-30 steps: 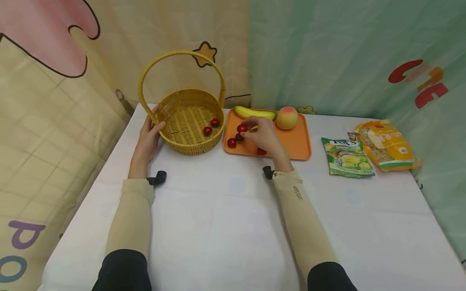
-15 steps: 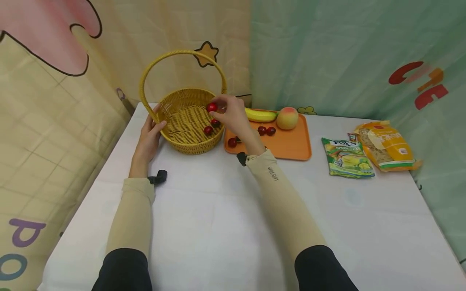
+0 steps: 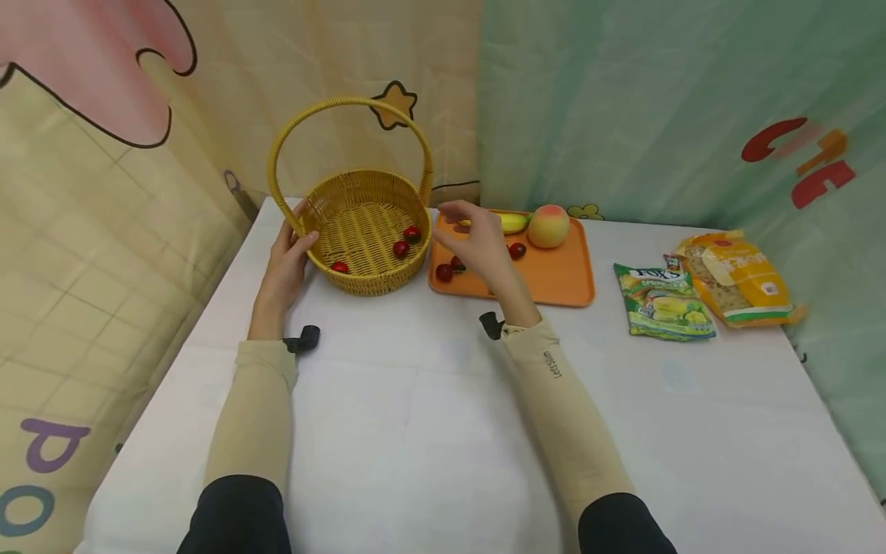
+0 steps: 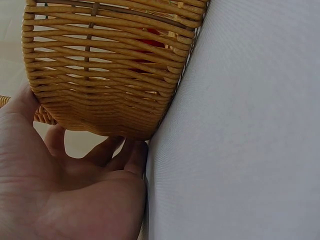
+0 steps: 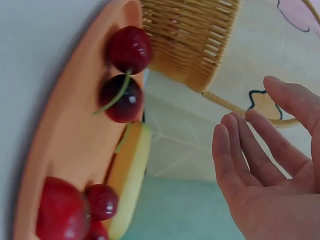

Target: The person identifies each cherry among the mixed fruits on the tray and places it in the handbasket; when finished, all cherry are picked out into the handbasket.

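At the left of the table stands a yellow wicker basket [image 3: 365,285] with a tall hoop handle. Three red cherries [image 3: 401,248] lie inside it. My left hand [image 3: 286,258] grips the basket's left side, thumb at the rim; in the left wrist view its fingers reach behind the wicker wall. My right hand [image 3: 477,242] hovers over the left part of an orange tray [image 3: 557,288], fingers parted, holding nothing. On that tray are several cherries [image 5: 129,50], a banana [image 3: 514,223] and a peach [image 3: 549,226]. A larger red fruit [image 5: 62,209], its kind unclear, shows only in the right wrist view.
Right of the tray lie a green snack packet [image 3: 663,302] and a yellow bag [image 3: 737,278], with a small wrapped piece [image 3: 672,262] between them. A white cloth [image 3: 415,431] covers the table. Printed curtains [image 3: 623,115] hang right behind it.
My right hand took a cherry from the tray to the basket, let it go there, and came back over the tray. A third cherry now lies in the basket. The left hand stayed put.
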Demonstrator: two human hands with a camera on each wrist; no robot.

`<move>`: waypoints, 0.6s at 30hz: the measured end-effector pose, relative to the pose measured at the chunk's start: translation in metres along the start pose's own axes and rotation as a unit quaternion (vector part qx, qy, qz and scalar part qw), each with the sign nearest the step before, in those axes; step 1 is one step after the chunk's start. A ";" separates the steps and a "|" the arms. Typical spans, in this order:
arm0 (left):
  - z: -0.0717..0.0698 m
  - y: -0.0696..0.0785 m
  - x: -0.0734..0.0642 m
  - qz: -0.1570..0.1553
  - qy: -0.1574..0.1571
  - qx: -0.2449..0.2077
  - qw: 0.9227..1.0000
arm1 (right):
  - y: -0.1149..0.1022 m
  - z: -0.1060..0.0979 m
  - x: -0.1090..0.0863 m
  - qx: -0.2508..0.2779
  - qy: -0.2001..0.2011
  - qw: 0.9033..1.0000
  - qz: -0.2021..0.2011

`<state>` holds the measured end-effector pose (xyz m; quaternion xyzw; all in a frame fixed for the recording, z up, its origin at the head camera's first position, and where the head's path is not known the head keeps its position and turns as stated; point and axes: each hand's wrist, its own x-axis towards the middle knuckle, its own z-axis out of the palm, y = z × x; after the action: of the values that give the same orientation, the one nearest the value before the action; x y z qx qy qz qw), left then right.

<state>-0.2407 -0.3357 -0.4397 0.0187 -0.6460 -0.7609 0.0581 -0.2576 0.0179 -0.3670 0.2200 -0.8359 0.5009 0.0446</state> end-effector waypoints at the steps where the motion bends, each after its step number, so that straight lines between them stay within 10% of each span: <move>1: 0.000 0.000 0.000 0.001 0.000 -0.002 1.000 | 0.004 -0.001 -0.002 -0.004 0.000 1.000 0.006; 18: -0.001 0.001 -0.001 0.003 -0.002 -0.002 1.000 | 0.054 0.015 -0.013 -0.074 -0.042 0.994 0.074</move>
<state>-0.2398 -0.3367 -0.4393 0.0152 -0.6447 -0.7620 0.0588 -0.2661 0.0307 -0.4221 0.1749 -0.8856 0.4301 -0.0118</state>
